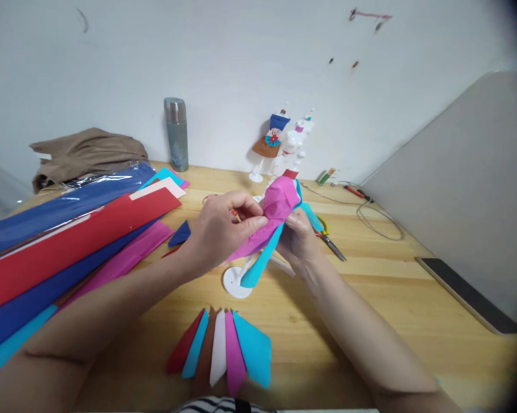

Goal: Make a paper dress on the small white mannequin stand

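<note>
A small white mannequin with a round base (237, 282) stands tilted in front of me, its body wrapped in pink crepe paper (281, 198). My left hand (226, 223) pinches the edge of the pink paper between thumb and fingers at the mannequin's left side. My right hand (299, 232) is closed round the mannequin's other side at waist height, its thumb pressed on the paper; most of its fingers are hidden behind. A turquoise paper strip (262, 258) hangs down between the hands. Red paper (290, 173) sits at the mannequin's neck.
Rolled and folded crepe paper (82, 241) lies at the left, beside brown cloth (90, 152). Cut paper pieces (218, 347) fan out near me. Behind are a thermos (176, 135) and a dressed mannequin (269, 143). Scissors (331, 244), a cable (370, 229) and a phone (465, 292) lie right.
</note>
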A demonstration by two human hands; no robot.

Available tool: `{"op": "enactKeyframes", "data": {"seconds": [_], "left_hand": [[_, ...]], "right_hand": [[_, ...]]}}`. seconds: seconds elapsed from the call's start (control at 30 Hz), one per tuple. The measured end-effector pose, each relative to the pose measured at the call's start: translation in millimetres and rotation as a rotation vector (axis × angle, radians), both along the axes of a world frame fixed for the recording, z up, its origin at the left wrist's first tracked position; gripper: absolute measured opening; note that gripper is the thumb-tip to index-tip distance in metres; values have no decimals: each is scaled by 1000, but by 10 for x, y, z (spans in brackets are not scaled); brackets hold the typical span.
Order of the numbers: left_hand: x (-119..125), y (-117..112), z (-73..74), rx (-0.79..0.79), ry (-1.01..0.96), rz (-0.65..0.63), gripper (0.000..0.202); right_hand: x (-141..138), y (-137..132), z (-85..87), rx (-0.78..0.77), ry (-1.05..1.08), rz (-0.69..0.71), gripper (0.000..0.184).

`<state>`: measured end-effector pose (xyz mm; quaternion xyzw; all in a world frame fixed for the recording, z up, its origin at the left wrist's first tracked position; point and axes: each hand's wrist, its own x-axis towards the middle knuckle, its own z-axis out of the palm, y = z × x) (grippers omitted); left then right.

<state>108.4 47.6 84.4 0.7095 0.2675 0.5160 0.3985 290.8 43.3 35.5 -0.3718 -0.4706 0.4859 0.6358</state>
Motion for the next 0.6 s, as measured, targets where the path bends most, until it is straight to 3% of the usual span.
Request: {"op": "enactKeyframes", "data": {"seconds": [0.3, 0.6], "left_hand": [[-85, 7, 75, 231, 171, 139, 21], [-74, 135, 66, -36, 82, -13, 18]], "right_hand": [[-195, -64, 194, -19, 38, -13, 26], [-292, -119, 264, -11, 43, -112, 24]]}}
